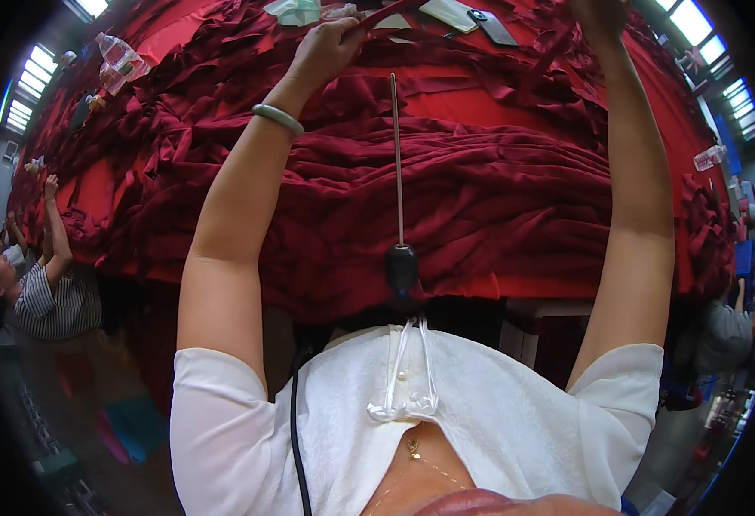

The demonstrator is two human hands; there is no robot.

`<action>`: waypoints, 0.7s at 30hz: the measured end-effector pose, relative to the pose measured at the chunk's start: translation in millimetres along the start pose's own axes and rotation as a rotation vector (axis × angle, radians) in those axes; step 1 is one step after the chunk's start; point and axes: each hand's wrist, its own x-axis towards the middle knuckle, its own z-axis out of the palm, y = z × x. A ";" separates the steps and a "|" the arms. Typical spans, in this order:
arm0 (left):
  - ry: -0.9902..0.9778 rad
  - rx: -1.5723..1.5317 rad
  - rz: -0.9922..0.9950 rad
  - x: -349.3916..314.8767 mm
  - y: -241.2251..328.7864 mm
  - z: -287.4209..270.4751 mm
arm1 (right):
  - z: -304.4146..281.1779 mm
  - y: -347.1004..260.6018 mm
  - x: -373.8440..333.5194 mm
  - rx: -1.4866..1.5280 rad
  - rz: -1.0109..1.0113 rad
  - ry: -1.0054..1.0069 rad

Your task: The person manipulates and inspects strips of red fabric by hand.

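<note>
Both my arms reach far forward over a table heaped with dark red fabric [446,185]. My left hand [328,47] is closed on a dark red fabric strip [388,12], which runs up and right to the frame's top edge. My right hand [599,19] is at the upper edge, partly cut off and in shade. It looks curled against dark red cloth [556,53] that hangs down beside it; its fingertips are hidden. Between my arms a thin metal rod [396,155] with a black handle [402,268] points away from me over the fabric.
A clear plastic bottle [121,57] lies at the far left, another bottle [710,157] at the right. A phone [493,27] and a pale green packet [295,10] lie at the far side. A person in a striped shirt [58,301] works at the left; another [726,335] is at the right.
</note>
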 end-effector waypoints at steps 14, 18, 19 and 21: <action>-0.052 -1.528 -0.473 -9.2 26.2 3.8 | -63.0 -209.2 -133.6 1.963 0.645 -0.897; 0.124 -1.479 -0.394 -8.8 29.7 20.0 | -61.7 -208.3 -168.2 1.821 0.543 -0.850; 0.130 -1.477 -0.394 -18.6 30.0 21.1 | -66.4 -208.3 -170.3 1.825 0.539 -0.853; 0.330 -1.287 -0.819 -43.4 23.4 33.0 | -81.4 -206.9 -179.3 1.755 0.729 -0.877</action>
